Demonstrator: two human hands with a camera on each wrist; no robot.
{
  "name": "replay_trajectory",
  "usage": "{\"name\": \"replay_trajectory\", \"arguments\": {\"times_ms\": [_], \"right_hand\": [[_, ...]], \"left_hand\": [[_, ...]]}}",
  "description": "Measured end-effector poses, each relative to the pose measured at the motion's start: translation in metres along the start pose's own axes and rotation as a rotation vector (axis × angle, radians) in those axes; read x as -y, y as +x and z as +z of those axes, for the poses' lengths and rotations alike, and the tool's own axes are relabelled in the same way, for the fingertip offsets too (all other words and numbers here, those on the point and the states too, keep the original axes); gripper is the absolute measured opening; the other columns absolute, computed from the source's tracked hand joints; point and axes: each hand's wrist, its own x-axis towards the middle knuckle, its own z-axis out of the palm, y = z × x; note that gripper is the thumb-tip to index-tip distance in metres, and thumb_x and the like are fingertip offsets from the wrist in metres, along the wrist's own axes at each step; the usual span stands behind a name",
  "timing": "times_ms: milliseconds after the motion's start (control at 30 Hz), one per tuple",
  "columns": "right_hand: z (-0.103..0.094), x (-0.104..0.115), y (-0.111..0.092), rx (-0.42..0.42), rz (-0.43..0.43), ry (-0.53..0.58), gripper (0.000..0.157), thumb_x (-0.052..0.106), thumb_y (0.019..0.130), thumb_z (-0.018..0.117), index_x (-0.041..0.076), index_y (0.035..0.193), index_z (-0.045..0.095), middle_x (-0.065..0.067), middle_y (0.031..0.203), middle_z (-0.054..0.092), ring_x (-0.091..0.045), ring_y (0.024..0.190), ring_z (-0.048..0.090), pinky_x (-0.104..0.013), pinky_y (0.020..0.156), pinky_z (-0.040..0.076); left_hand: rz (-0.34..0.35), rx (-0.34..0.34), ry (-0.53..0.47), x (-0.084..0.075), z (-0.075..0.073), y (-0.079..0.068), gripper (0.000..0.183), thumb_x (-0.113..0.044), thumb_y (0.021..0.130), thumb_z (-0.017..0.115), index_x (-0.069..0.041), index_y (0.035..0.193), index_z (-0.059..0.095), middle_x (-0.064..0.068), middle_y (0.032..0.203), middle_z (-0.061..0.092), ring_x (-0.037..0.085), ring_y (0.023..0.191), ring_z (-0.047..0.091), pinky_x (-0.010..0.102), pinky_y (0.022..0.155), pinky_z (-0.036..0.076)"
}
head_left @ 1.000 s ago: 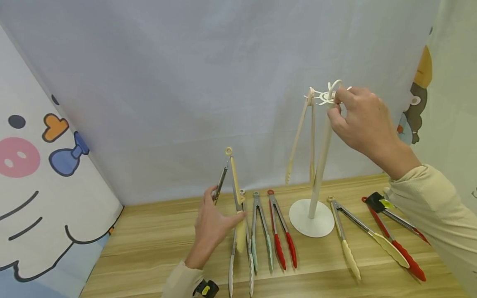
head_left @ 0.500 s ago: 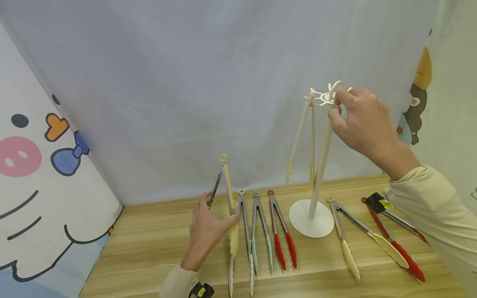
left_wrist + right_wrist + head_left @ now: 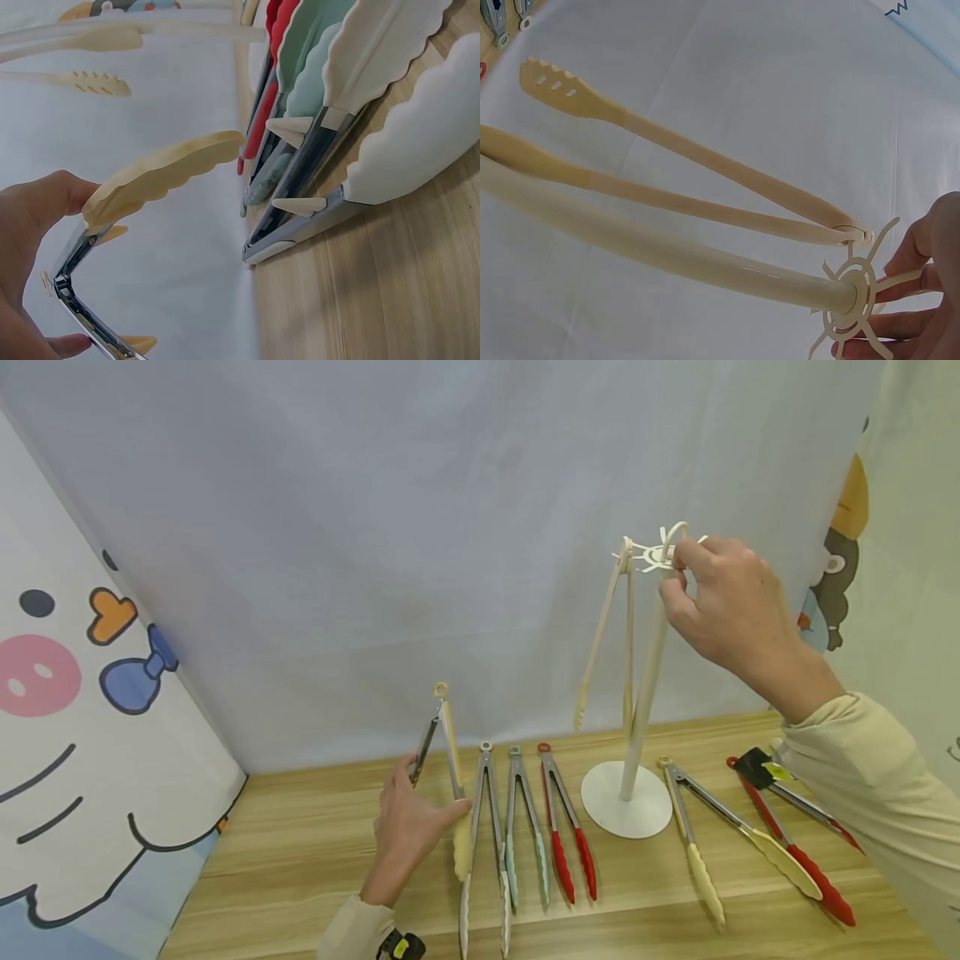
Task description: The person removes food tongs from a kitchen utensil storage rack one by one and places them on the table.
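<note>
My left hand [image 3: 411,822] holds a pair of yellow-tipped kitchen tongs [image 3: 462,852] upright above the table, thumb on one arm and fingers on the other. The tongs stand spread, ring end up; in the left wrist view one yellow scalloped tip [image 3: 165,172] shows in full. With curled fingers, my right hand [image 3: 731,597] grips the top of a white rack stand [image 3: 647,685]. Beside its pole, cream tongs [image 3: 629,635] with yellow ends hang from one hook. Several hooks radiate around the stand's top [image 3: 862,300] in the right wrist view, where my fingers partly cover it.
White-tipped tongs [image 3: 486,777], mint tongs [image 3: 541,852] and red tongs [image 3: 583,860] lie side by side on the wooden table [image 3: 300,852]. Right of the round base [image 3: 600,802] are yellow tongs [image 3: 705,885] and red tongs [image 3: 832,897]. A pale curtain [image 3: 360,568] hangs behind.
My left hand has shifted left and slightly down with the yellow-tipped tongs, away from the white-tipped pair. My right hand keeps its grip on the stand's top, unmoved.
</note>
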Motion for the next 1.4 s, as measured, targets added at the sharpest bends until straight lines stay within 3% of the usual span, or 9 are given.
{"name": "replay_trajectory", "arguments": {"times_ms": [933, 1400], "right_hand": [[0.000, 0.000, -0.001, -0.005, 0.010, 0.004, 0.010, 0.010, 0.081, 0.042, 0.006, 0.076, 0.050, -0.008, 0.064, 0.046, -0.024, 0.059, 0.036, -0.034, 0.048, 0.026], [0.001, 0.001, -0.001, -0.018, 0.001, -0.002, 0.010, 0.010, 0.080, 0.042, 0.005, 0.074, 0.049, -0.008, 0.062, 0.044, -0.024, 0.058, 0.036, -0.034, 0.048, 0.026]], "left_hand": [[-0.072, 0.040, 0.014, 0.020, 0.009, 0.006, 0.096, -0.048, 0.056, 0.073, -0.015, 0.133, 0.027, 0.016, 0.125, 0.038, 0.033, 0.110, 0.037, 0.062, 0.080, 0.028], [-0.070, 0.030, 0.073, 0.033, 0.016, 0.008, 0.097, -0.053, 0.053, 0.073, -0.016, 0.130, 0.028, 0.017, 0.115, 0.043, 0.032, 0.103, 0.042, 0.056, 0.074, 0.033]]}}
